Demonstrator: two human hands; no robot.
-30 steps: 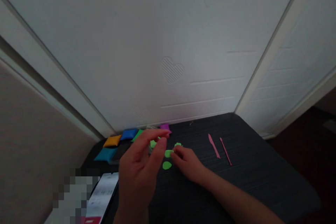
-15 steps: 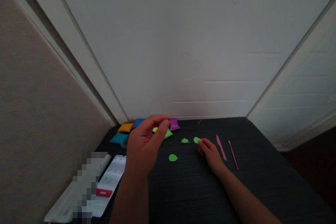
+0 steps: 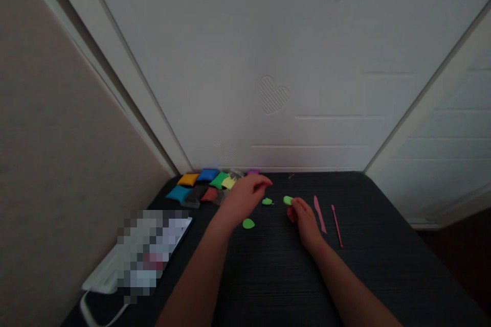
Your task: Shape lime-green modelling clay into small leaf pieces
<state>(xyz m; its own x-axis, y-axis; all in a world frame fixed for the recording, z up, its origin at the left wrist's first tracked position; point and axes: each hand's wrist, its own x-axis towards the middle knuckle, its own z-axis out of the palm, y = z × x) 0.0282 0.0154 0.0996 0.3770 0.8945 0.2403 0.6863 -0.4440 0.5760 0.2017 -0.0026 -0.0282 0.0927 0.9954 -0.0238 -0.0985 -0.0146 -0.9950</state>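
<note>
Just above a dark table (image 3: 268, 281), the right hand (image 3: 306, 218) grips a light-green piece (image 3: 287, 200) at its fingertips. The left hand (image 3: 244, 197) hangs with fingers bent, their gap impossible to tell, near a small green shape (image 3: 267, 201); a green teardrop (image 3: 248, 224) lies closer to the camera.

Dim, diffuse light dulled the white wall panel (image 3: 272, 36) to grey, a little paler toward its middle, and left the black tabletop (image 3: 268, 281) so dark that its grain barely showed, while the floor (image 3: 460, 248) at right sank nearly to black. The light's source lay out of sight, perhaps overhead. Wide-angle stretch splayed the side trim (image 3: 111, 46) outward, and coarse mosaic blocks hid much of the phone (image 3: 174, 240).
</note>
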